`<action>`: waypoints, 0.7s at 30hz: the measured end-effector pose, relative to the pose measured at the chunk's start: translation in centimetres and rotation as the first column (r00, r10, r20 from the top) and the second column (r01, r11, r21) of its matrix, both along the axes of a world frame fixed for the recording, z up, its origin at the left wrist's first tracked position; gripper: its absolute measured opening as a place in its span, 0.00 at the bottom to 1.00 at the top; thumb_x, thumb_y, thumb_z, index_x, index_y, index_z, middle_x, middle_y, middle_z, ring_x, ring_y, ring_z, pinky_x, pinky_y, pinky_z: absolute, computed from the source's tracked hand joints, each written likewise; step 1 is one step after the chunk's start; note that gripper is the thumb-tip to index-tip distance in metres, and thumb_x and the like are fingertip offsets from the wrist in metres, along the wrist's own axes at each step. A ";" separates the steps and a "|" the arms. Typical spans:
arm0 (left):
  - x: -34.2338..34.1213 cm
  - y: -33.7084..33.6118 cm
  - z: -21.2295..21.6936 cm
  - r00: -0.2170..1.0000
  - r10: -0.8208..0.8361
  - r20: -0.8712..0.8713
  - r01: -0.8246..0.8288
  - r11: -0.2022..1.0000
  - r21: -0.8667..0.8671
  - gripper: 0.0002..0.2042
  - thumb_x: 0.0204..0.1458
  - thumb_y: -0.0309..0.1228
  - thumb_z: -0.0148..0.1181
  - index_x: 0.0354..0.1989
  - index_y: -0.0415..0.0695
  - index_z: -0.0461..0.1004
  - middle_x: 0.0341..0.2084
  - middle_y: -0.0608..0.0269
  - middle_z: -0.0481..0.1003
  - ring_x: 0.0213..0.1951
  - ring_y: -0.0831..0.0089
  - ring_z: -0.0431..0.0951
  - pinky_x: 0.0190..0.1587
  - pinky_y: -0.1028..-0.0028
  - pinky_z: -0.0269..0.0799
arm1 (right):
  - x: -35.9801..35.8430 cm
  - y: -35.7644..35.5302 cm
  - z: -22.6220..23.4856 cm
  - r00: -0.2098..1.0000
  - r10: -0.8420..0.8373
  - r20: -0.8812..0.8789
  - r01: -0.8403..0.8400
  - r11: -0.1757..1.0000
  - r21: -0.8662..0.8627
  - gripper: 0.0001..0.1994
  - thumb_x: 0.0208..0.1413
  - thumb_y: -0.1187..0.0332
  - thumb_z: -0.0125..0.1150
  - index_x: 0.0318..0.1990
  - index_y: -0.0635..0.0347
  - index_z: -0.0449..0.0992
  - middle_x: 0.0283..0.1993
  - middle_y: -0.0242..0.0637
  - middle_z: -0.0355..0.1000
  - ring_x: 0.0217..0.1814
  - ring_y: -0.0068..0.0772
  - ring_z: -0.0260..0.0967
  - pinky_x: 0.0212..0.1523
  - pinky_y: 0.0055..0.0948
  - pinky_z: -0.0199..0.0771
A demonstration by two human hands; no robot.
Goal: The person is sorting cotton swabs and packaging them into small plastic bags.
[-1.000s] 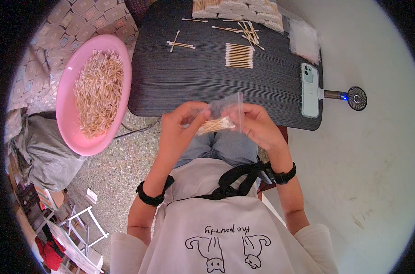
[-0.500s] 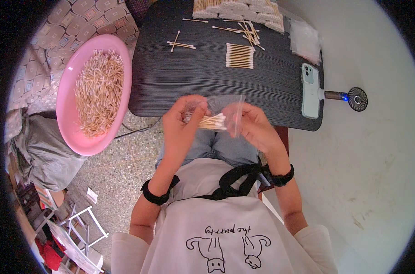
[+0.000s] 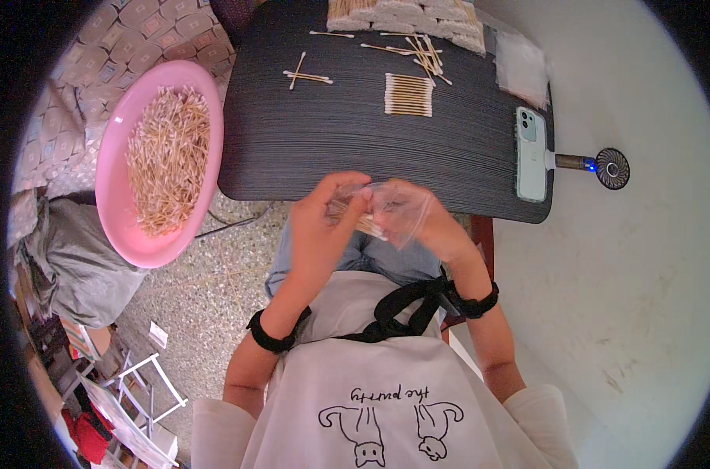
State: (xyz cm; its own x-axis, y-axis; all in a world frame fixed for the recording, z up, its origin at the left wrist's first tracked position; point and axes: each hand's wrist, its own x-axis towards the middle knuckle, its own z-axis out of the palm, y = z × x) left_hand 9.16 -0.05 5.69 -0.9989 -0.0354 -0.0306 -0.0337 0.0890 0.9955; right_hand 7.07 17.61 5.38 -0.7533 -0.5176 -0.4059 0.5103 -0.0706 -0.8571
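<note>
Above my lap, at the table's near edge, my left hand [image 3: 327, 227] is closed on a clear plastic bag [image 3: 405, 221] with a bundle of cotton swabs [image 3: 368, 225] inside. My right hand [image 3: 433, 223] grips the same bag at its right part, fingers partly seen through the film. The swabs' white tips point right, toward the bag's mouth side. On the dark table [image 3: 308, 148] lies a neat row of cotton swabs [image 3: 408, 94], with a loose heap of swabs [image 3: 425, 56] just beyond it. A few crossed swabs [image 3: 308, 76] are farther left.
Left of the table stands a pink basin [image 3: 109, 195] full of loose swabs. Stacked swab bundles [image 3: 417, 23] line the far edge. Clear empty bags [image 3: 521, 69] lie far right, above a phone [image 3: 531, 156] and a small fan [image 3: 611, 169]. A grey cloth [image 3: 89, 258] lies lower left.
My hands have drawn closer together. The right hand has shifted toward the left one, and the bag's open right end has folded and tilted down, covering more of the swabs.
</note>
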 end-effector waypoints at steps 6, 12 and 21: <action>-0.4 -1.5 -0.4 0.995 -0.072 0.072 0.063 0.991 0.120 0.17 0.50 0.21 0.62 0.49 0.39 0.69 0.31 0.62 0.78 0.35 0.80 0.77 0.40 0.80 0.71 | 0.0 0.1 -0.1 0.999 -0.029 -0.035 0.027 0.998 -0.053 0.13 0.55 0.67 0.63 0.45 0.60 0.72 0.36 0.29 0.72 0.33 0.19 0.69 0.30 0.21 0.72; -0.6 -0.9 -0.4 0.996 -0.080 0.040 0.067 0.963 0.262 0.17 0.50 0.22 0.63 0.49 0.38 0.69 0.37 0.59 0.77 0.39 0.78 0.77 0.42 0.79 0.71 | -0.1 0.1 0.2 1.000 -0.010 0.007 0.011 0.998 -0.070 0.15 0.55 0.67 0.63 0.47 0.63 0.71 0.38 0.33 0.73 0.35 0.22 0.72 0.35 0.24 0.75; -0.7 -2.1 -1.8 0.972 -0.162 0.172 0.102 0.945 0.312 0.08 0.58 0.29 0.57 0.40 0.37 0.75 0.30 0.66 0.77 0.34 0.83 0.75 0.37 0.81 0.71 | -0.1 0.9 -0.1 0.999 -0.029 -0.017 0.025 0.977 -0.213 0.22 0.62 0.57 0.54 0.53 0.69 0.69 0.43 0.41 0.74 0.39 0.28 0.74 0.39 0.25 0.76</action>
